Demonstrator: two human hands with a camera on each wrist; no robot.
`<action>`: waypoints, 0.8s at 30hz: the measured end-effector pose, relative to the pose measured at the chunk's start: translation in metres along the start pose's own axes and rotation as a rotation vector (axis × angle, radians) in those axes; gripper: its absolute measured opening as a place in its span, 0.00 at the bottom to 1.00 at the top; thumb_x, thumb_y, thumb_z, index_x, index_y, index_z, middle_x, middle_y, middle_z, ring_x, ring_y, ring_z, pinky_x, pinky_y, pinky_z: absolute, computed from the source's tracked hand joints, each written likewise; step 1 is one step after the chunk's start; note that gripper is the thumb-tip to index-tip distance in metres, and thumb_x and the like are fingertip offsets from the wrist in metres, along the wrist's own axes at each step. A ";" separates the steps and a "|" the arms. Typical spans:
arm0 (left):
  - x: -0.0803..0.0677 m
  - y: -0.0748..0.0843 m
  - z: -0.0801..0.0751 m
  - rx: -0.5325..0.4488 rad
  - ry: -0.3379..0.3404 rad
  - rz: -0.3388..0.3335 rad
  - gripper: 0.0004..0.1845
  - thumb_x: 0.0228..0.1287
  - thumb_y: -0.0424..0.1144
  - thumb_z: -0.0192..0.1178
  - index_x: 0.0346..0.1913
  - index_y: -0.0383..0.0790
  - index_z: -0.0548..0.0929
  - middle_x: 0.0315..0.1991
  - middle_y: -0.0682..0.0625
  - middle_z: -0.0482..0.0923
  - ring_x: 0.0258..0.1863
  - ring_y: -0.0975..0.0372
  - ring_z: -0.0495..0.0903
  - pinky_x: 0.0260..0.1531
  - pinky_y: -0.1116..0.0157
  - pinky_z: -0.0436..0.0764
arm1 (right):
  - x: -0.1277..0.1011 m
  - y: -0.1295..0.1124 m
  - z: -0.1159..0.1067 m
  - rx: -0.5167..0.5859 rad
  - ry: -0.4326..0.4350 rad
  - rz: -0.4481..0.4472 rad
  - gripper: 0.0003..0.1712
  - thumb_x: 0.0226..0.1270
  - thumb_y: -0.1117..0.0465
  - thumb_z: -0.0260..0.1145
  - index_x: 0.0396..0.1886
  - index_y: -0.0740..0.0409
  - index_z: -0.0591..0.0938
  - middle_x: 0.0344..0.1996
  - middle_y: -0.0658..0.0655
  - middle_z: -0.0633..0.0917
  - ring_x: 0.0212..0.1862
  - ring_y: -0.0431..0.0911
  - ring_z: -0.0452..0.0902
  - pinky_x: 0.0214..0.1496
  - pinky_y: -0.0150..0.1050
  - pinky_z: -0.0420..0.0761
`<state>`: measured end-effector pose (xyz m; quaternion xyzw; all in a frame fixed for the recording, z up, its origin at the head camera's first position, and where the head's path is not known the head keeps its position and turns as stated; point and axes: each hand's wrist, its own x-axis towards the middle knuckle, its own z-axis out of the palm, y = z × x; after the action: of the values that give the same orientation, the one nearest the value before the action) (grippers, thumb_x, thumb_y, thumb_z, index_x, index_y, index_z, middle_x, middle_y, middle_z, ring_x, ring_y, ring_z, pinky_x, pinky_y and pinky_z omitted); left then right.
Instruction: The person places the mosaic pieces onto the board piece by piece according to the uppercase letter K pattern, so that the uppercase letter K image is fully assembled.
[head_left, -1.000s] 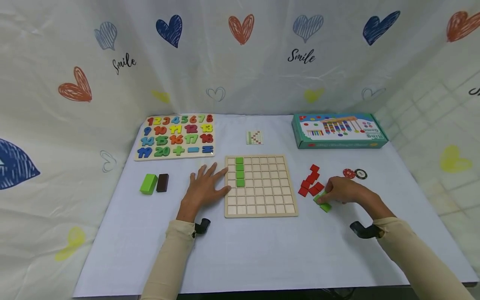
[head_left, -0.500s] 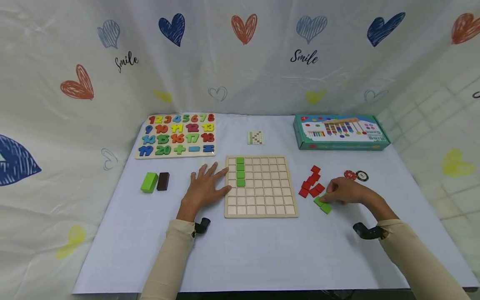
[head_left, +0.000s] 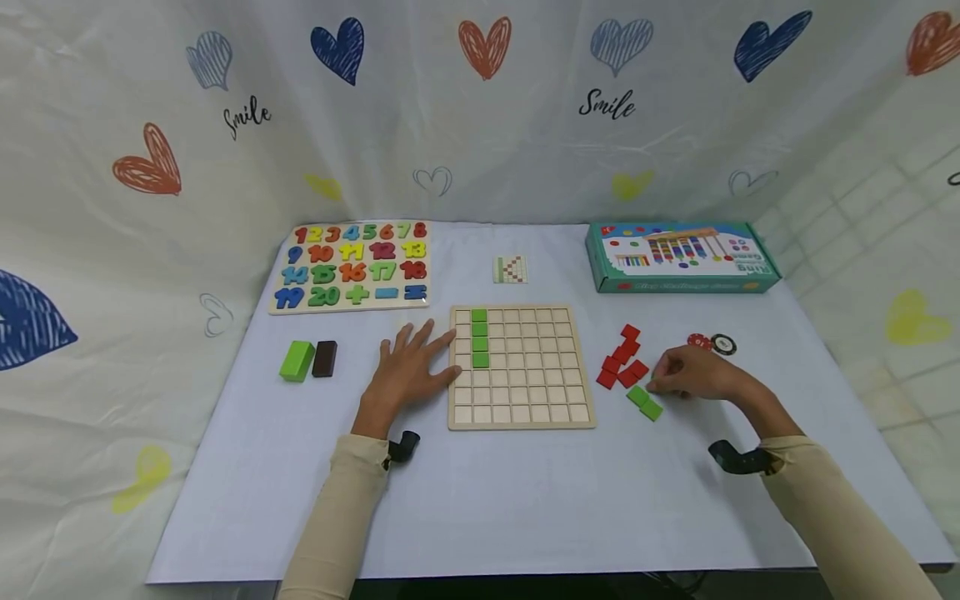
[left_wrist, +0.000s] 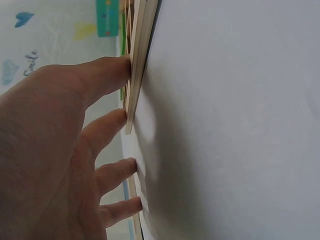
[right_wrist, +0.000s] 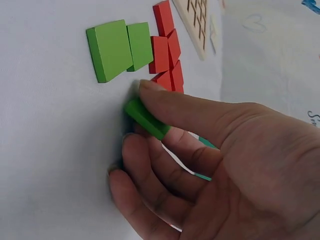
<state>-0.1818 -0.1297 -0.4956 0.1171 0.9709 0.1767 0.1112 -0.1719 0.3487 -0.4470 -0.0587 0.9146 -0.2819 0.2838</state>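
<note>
My left hand (head_left: 408,371) lies with fingers spread, thumb and index fingertip at the left edge of a wooden grid board (head_left: 522,429). Several green square tiles (head_left: 480,331) fill upper cells of the board's second column. To the right of the board, my right hand (head_left: 693,373) pinches a green tile (right_wrist: 147,120) between thumb and fingers; that tile is hidden in the head view. Two more green tiles (right_wrist: 110,52) lie side by side near the thumb, and several red tiles (head_left: 636,369) lie just beyond them.
A red round token (head_left: 699,342) and a black-and-white one (head_left: 723,344) lie behind my right hand. A number puzzle board (head_left: 352,267), a small pattern card (head_left: 510,269) and a teal box (head_left: 682,258) stand at the back. Left are a green block (head_left: 297,361) and a dark block (head_left: 325,358).
My right hand has drawn slightly right, off the two loose green tiles, with a green tile in its fingers. The left hand stays at the board's edge.
</note>
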 end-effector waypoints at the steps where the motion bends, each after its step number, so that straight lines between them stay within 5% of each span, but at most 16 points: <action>1: 0.000 0.000 0.000 -0.001 -0.002 -0.001 0.40 0.74 0.65 0.59 0.84 0.63 0.62 0.87 0.48 0.49 0.86 0.42 0.44 0.78 0.30 0.47 | 0.000 0.000 -0.001 -0.004 0.006 0.002 0.18 0.72 0.53 0.75 0.44 0.64 0.81 0.35 0.54 0.83 0.38 0.48 0.76 0.38 0.41 0.80; 11: 0.000 0.004 0.000 0.008 0.006 0.008 0.37 0.75 0.63 0.58 0.83 0.64 0.64 0.87 0.45 0.50 0.85 0.40 0.44 0.77 0.28 0.47 | -0.003 -0.024 -0.013 0.045 0.115 0.001 0.22 0.72 0.61 0.73 0.55 0.71 0.78 0.43 0.64 0.85 0.39 0.50 0.85 0.43 0.43 0.90; 16: 0.000 0.008 -0.001 0.015 0.010 0.004 0.36 0.76 0.62 0.59 0.83 0.64 0.65 0.87 0.44 0.50 0.85 0.39 0.45 0.76 0.27 0.48 | 0.001 -0.048 -0.011 0.042 0.204 -0.092 0.19 0.71 0.63 0.73 0.54 0.69 0.78 0.42 0.64 0.86 0.42 0.51 0.85 0.46 0.46 0.89; 24: 0.001 0.010 -0.003 0.048 -0.001 -0.009 0.36 0.77 0.62 0.58 0.83 0.65 0.63 0.86 0.43 0.50 0.84 0.39 0.46 0.75 0.27 0.52 | 0.018 -0.089 0.003 0.047 0.269 -0.229 0.14 0.72 0.61 0.73 0.51 0.63 0.82 0.44 0.61 0.88 0.46 0.52 0.85 0.46 0.37 0.85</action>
<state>-0.1819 -0.1209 -0.4892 0.1153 0.9754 0.1527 0.1097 -0.1903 0.2682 -0.4093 -0.1176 0.9248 -0.3391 0.1260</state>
